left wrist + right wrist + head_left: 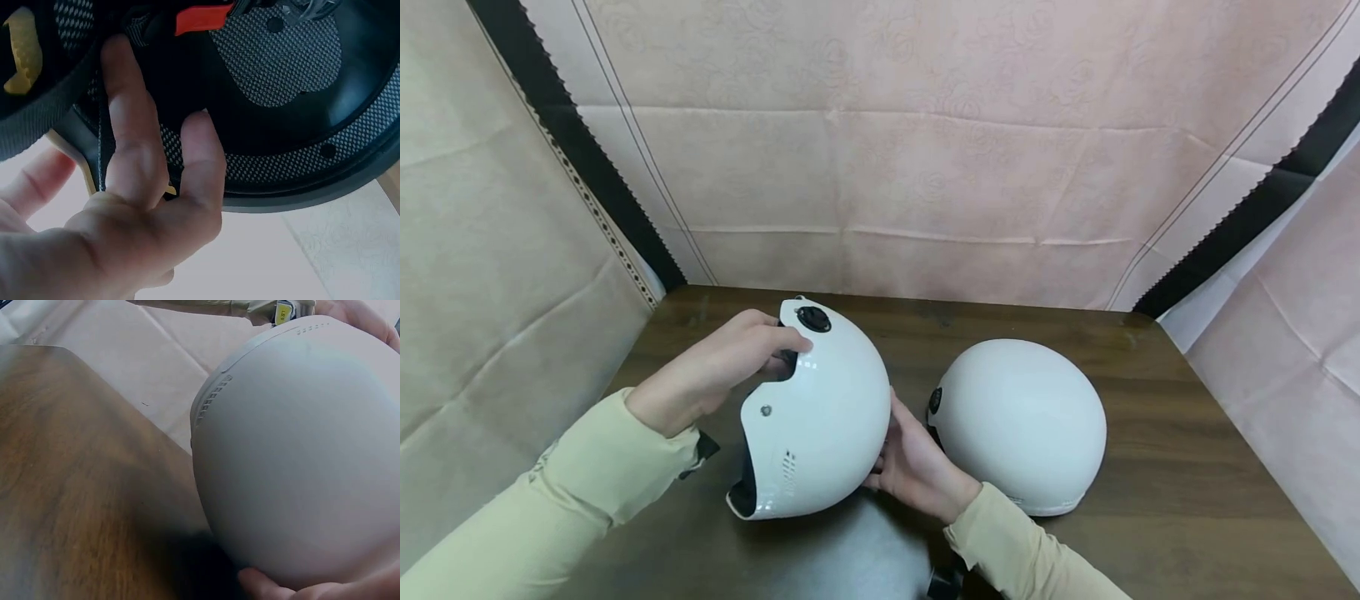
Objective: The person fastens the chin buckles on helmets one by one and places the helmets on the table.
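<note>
white helmet held tilted over the tabletop, opening facing left, left hand fingers curled over its front rim into the lining, right hand cupping the shell, second helmet just right.

A second white helmet rests dome-up on the dark wooden table, with pink cloth hanging behind.

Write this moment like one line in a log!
left hand: grips tilted helmet rim | right hand: cups its shell | second helmet: on table
</note>
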The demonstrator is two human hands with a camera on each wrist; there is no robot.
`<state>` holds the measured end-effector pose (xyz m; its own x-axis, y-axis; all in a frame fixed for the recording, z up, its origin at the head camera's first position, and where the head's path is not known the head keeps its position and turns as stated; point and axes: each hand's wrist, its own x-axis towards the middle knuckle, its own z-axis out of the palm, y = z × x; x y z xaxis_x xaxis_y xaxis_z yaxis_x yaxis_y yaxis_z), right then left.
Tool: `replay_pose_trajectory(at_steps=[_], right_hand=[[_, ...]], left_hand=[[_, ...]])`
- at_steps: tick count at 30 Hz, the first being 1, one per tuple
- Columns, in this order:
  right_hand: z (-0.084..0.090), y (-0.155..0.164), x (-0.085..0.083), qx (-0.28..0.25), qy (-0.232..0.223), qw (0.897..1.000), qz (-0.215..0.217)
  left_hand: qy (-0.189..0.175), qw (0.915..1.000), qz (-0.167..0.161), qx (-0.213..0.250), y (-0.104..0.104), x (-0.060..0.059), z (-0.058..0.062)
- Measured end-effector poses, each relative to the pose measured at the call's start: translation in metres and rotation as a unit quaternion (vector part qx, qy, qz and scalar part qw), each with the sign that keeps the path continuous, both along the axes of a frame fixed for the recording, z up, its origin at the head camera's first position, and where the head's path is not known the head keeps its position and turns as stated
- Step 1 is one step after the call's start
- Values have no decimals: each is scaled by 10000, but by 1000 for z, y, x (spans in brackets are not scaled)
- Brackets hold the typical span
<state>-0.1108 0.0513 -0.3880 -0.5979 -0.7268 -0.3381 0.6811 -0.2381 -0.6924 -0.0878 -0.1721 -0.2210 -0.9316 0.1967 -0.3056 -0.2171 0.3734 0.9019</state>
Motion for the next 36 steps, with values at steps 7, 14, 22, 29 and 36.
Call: replay_pose_trajectory(at_steps=[7, 14, 22, 29, 36], right_hand=[[0, 0, 2, -44, -235, 9997, -87], [1, 2, 4, -278, -470, 9984, -136], [6, 3, 3, -27, -275, 9995, -125], [8, 3, 4, 46, -276, 9995, -116], [11, 4, 0, -83, -135, 9999, -8]], left_hand=[[-3, 9991, 160, 395, -4, 2, -1], [-93, 9989, 287, 357, -5, 4, 0], [-47, 9983, 403, 427, -8, 7, -3], [-104, 9963, 784, 332, -9, 8, -6], [-45, 9963, 853, 70, -12, 10, -7]])
